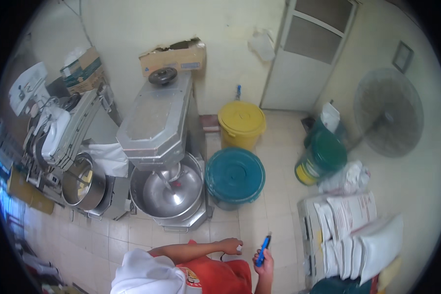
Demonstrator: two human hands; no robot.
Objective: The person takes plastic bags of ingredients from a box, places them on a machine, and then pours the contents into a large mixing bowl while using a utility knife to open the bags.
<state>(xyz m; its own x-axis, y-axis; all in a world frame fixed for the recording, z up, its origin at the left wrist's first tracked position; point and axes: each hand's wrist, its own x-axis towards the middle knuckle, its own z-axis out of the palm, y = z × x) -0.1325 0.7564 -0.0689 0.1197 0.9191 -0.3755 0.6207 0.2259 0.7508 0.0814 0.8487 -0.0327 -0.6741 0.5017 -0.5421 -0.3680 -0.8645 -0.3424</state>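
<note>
My right hand (265, 263) is closed round a blue utility knife (262, 251), its tip pointing up and away from me. To its left, my left hand (230, 246) reaches across in front of my red apron (220, 277). Its fingers are curled in at a small white thing (239, 249), too small to name. A white sleeve (144, 274) covers my left upper arm. The steel bowl (147, 196) of a large floor mixer (154, 122) stands ahead of me to the left. Inside it a metal mixing tool shows.
Beside the mixer are a teal lidded bin (235, 176) and a yellow lidded bin (241, 120). Another mixer's bowl (95, 188), with pale yellow lumps inside, stands left. Stacked white sacks (350, 215), a green bucket (328, 149) and a standing fan (388, 112) line the right side.
</note>
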